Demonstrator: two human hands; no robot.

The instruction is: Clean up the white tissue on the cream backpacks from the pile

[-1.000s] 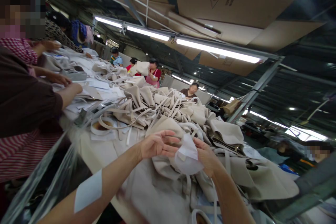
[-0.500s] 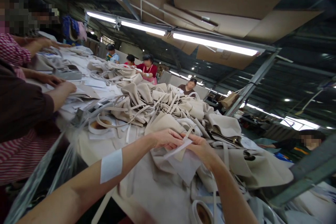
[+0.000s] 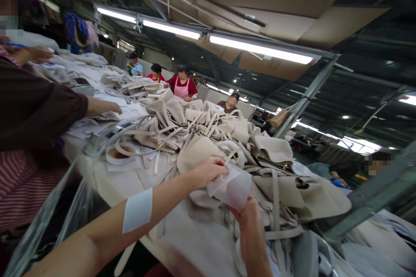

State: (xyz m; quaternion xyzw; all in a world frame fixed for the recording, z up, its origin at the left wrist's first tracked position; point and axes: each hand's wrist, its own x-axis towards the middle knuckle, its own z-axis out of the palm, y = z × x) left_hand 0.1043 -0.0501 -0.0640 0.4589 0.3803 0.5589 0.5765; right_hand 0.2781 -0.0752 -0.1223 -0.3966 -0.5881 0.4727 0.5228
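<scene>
A thin, translucent white sheet [image 3: 238, 186] is spread between my two hands, over the beige bags. My left hand [image 3: 209, 173] pinches at the sheet's upper left, where a narrow beige strap [image 3: 231, 155] sticks up behind it. Which of the two its fingertips grip is partly hidden. Lower down, my right hand [image 3: 249, 218] has the sheet's bottom right corner between thumb and fingers. A beige bag [image 3: 199, 151] lies just behind my left hand. On my left forearm sits a pale rectangular patch [image 3: 138, 210].
Beige bags with straps [image 3: 234, 127] are heaped along the table. A tape roll [image 3: 120, 152] lies to the left. A co-worker's dark sleeve [image 3: 39, 99] reaches in there. A slanted metal post [image 3: 305, 99] stands at right, and clear plastic [image 3: 78, 199] hangs at the table's edge.
My right hand has moved down and away from my left, drawing the white sheet out flatter. My left hand stays near the strap. At left, the co-worker's arm reaches further over the table.
</scene>
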